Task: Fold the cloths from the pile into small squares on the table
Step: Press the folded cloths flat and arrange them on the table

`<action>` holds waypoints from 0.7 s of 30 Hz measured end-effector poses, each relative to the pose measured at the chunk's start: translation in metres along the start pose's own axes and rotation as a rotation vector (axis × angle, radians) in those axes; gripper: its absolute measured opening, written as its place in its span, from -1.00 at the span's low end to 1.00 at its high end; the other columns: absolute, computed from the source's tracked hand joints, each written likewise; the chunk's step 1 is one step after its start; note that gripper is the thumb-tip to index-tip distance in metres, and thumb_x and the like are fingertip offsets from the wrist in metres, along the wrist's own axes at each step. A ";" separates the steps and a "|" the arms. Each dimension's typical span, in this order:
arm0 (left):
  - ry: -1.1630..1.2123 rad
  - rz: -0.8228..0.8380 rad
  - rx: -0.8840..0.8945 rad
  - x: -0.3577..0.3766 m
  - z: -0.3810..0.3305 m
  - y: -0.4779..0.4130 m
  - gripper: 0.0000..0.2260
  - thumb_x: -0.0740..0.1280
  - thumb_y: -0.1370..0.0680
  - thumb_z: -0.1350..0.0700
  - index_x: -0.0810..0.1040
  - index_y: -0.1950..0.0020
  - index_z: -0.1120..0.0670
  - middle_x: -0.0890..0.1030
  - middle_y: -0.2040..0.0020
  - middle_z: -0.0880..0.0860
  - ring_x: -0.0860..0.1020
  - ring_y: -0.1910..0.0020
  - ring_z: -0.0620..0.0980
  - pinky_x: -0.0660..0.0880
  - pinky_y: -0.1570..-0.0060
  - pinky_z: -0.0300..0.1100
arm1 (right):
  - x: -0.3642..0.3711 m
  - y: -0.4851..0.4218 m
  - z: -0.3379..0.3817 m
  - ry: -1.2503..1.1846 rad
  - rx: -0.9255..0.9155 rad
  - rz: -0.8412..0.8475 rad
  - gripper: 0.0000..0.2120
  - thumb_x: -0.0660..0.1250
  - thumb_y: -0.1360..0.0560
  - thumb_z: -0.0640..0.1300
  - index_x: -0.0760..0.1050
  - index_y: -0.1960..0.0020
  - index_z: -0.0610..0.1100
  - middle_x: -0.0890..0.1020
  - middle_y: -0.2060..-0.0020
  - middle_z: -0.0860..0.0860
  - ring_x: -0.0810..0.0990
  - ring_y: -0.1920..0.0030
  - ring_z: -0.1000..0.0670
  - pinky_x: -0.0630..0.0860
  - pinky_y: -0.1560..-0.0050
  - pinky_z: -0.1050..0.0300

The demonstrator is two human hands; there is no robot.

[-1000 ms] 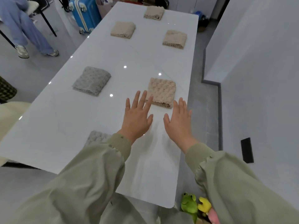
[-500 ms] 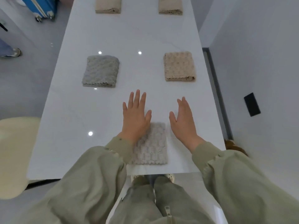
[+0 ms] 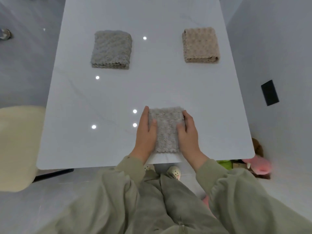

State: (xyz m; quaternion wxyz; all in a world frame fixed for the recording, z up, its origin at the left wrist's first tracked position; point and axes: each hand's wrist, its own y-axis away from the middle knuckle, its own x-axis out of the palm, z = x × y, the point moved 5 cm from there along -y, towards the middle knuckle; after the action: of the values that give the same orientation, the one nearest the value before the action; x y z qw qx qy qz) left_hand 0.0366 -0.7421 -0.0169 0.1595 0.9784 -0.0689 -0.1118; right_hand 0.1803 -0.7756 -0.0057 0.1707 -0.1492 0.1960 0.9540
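Note:
A small folded grey cloth [image 3: 166, 130] lies near the front edge of the white table [image 3: 152, 88]. My left hand [image 3: 145, 134] holds its left side and my right hand [image 3: 189, 134] holds its right side. Both thumbs lie on top of the cloth, and the fingers run along its edges. Farther back on the table sit two folded squares, a grey cloth [image 3: 111, 49] on the left and a beige cloth [image 3: 200, 45] on the right. No unfolded pile is in view.
A cream chair [image 3: 16, 146] stands at the table's left front corner. Soft toys [image 3: 258, 164] lie on the floor by the right front corner. A grey wall with a black plate [image 3: 269, 92] runs close along the table's right side.
My view dropped toward the table's near end. Both hands, flat and spread before, came in from either side and took hold of the small grey cloth.

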 end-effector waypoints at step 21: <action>-0.438 0.088 0.321 -0.013 -0.019 -0.010 -0.55 0.15 -0.60 0.12 0.22 -0.50 0.10 0.18 -0.52 0.01 0.07 -0.51 -0.08 0.02 -0.48 -0.15 | -0.017 -0.004 -0.002 0.141 -0.002 -0.084 -0.54 0.12 -0.61 -0.13 0.16 -0.49 -0.15 0.29 -0.44 -0.01 0.25 -0.43 0.04 0.15 -0.34 0.29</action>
State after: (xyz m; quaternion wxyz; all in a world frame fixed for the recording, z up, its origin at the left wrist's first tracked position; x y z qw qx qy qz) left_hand 0.0294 -0.7251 -0.0003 -0.0114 0.9397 -0.1609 -0.3015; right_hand 0.1976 -0.7780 -0.0027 0.1961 -0.2244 0.2003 0.9333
